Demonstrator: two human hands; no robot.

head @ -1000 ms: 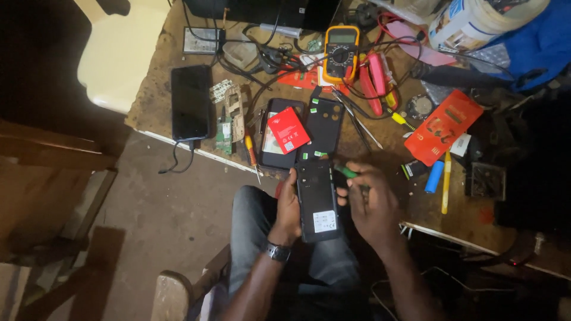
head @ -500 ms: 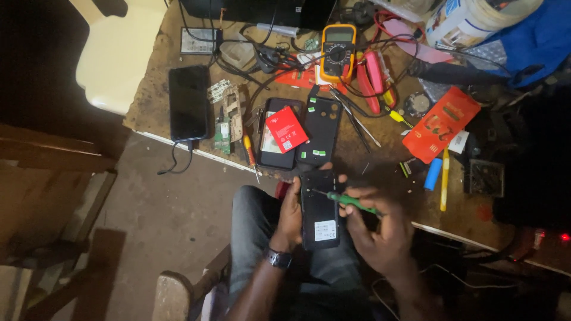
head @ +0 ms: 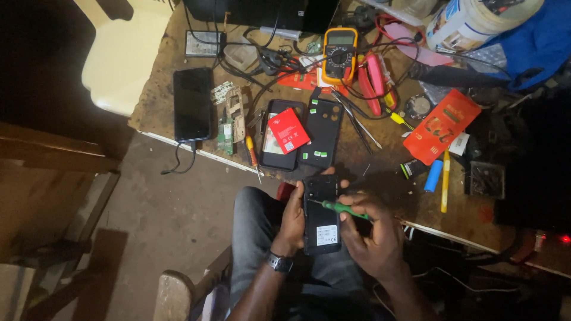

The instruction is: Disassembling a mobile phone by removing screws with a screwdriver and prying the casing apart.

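though cramped, phone (head: 321,215) past table edge (head: 202,153)

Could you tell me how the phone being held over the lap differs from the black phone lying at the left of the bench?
The opened phone is gripped by the left hand, back side up, showing a white label, while the right hand sets a green screwdriver to it. The black phone lies untouched on the workbench, a plain dark face showing, with a cable at its lower end. Both are dark, slim and rectangular.
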